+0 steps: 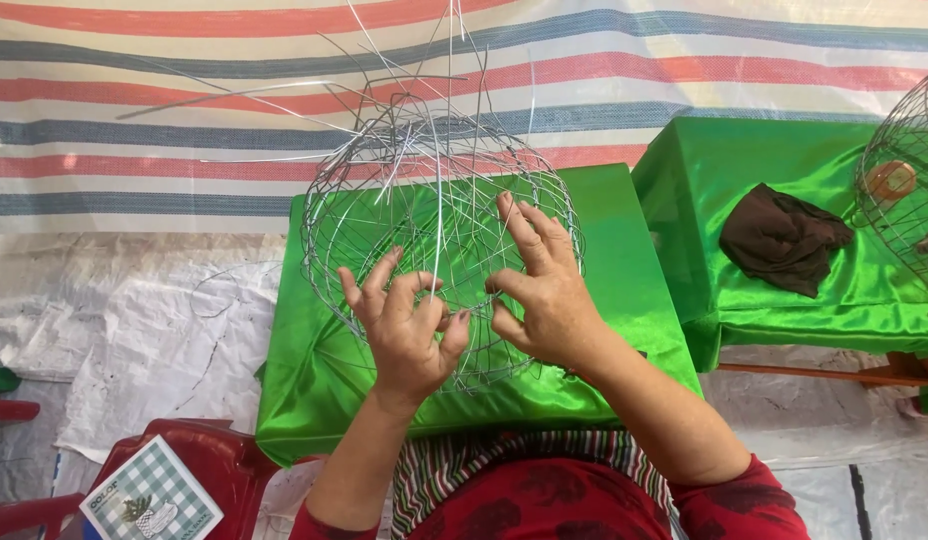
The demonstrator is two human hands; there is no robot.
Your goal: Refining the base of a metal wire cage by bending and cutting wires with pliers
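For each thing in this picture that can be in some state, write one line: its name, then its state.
Wire basket: unfinished, loose wire ends sticking up, resting on the green cloth.
Left hand: fingers pinching a wire of the basket.
Right hand: fingers spread, pressing on the wires.
Green cloth: draped smooth over the stand.
Brown cloth: crumpled on the second green-covered table.
Second wire basket: only partly in view.
Checked box: closed.
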